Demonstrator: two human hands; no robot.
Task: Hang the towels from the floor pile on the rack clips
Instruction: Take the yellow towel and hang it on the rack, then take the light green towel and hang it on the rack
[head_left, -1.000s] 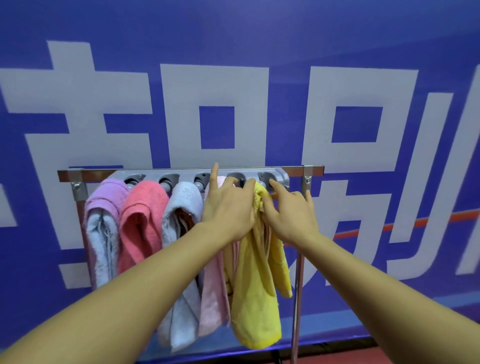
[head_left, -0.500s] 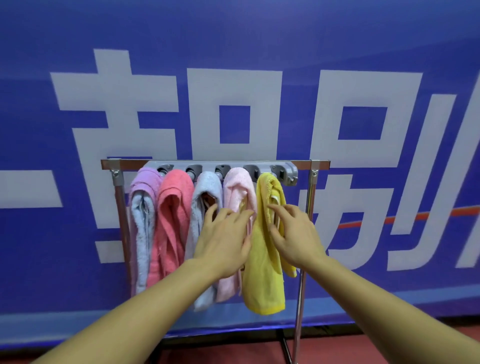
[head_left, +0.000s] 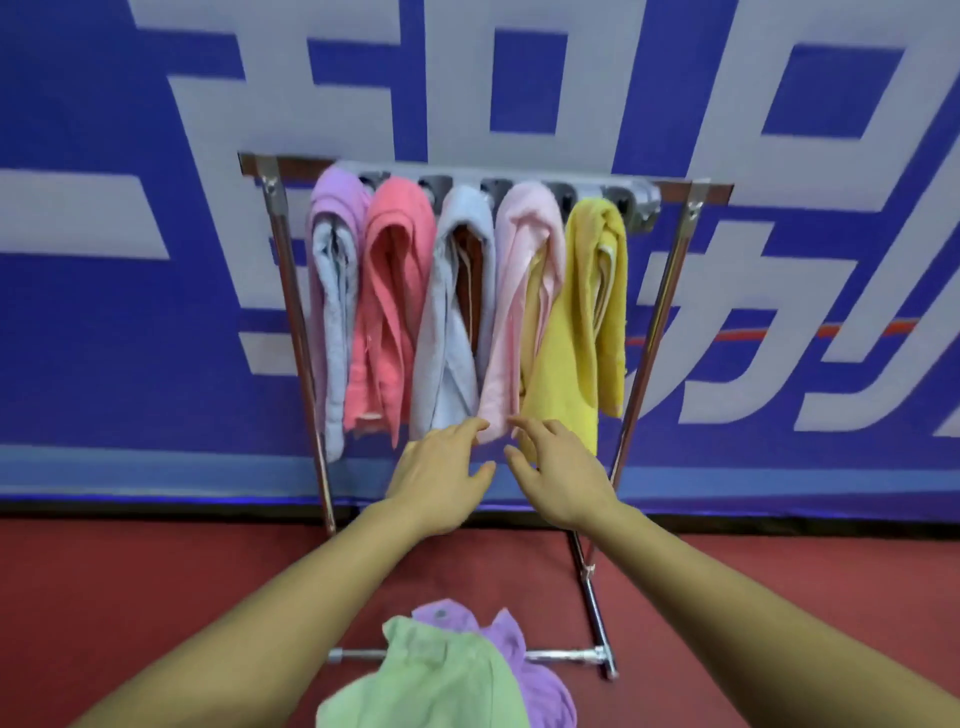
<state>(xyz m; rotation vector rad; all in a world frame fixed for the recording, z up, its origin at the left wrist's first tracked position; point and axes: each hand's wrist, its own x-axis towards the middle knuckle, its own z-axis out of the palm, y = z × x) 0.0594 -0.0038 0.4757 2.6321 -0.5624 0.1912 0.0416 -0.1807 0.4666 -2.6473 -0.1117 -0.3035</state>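
A metal rack (head_left: 291, 291) carries a grey clip strip (head_left: 641, 200) along its top bar. Several towels hang from the clips: lilac (head_left: 332, 291), coral (head_left: 392, 301), pale blue (head_left: 449, 322), light pink (head_left: 519, 312) and yellow (head_left: 576, 332). On the floor in front lies a pile with a green towel (head_left: 441, 675) over a purple towel (head_left: 540, 675). My left hand (head_left: 441, 478) and my right hand (head_left: 558, 473) hover below the hanging towels with fingers spread, holding nothing; the right fingertips overlap the yellow towel's lower edge.
A blue banner (head_left: 104, 338) with large white characters stands right behind the rack. The floor (head_left: 130, 597) is red. The rack's base bar (head_left: 566, 656) and right leg (head_left: 592, 587) lie beside the pile.
Both hands have let go of the yellow towel and dropped from the clip strip to below the towels. The view has tilted down, bringing the floor pile into sight.
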